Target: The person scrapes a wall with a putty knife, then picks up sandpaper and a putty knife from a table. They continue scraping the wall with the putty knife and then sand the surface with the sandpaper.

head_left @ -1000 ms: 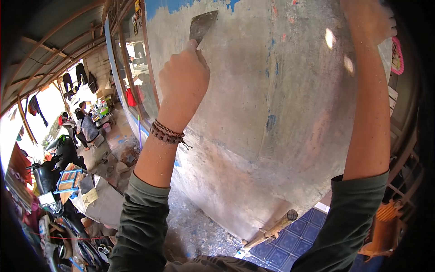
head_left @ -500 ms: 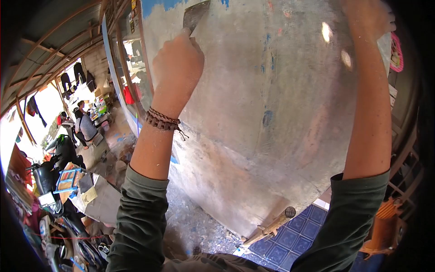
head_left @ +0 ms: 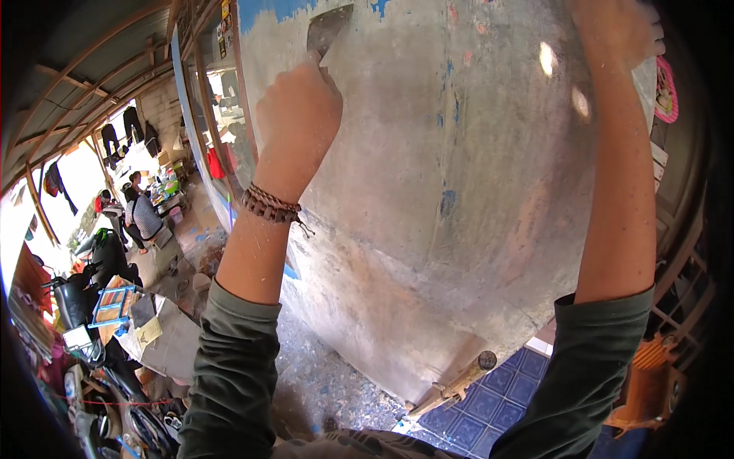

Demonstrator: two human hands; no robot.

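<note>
My left hand (head_left: 300, 107) is closed around the handle of a scraper (head_left: 329, 30). Its broad metal blade points up and lies against the grey wall (head_left: 382, 161), just below a remaining strip of blue paint (head_left: 271, 14). High on the right, my right hand (head_left: 619, 34) is partly cut off by the top of the view. Its fingers look curled beside the wall's right edge, and whatever they grip is hidden. Small blue patches speckle the bare wall.
A wooden stick (head_left: 451, 385) with a round end leans low by the blue floor tiles (head_left: 482, 405). Paint flakes litter the floor (head_left: 321, 382). At left are a motorbike (head_left: 76, 302), a grey board (head_left: 172, 344) and seated people (head_left: 143, 214). An orange chair (head_left: 642, 390) stands right.
The view has shifted very slightly. The scraper's blade and both hands are in nearly the same places on the wall.
</note>
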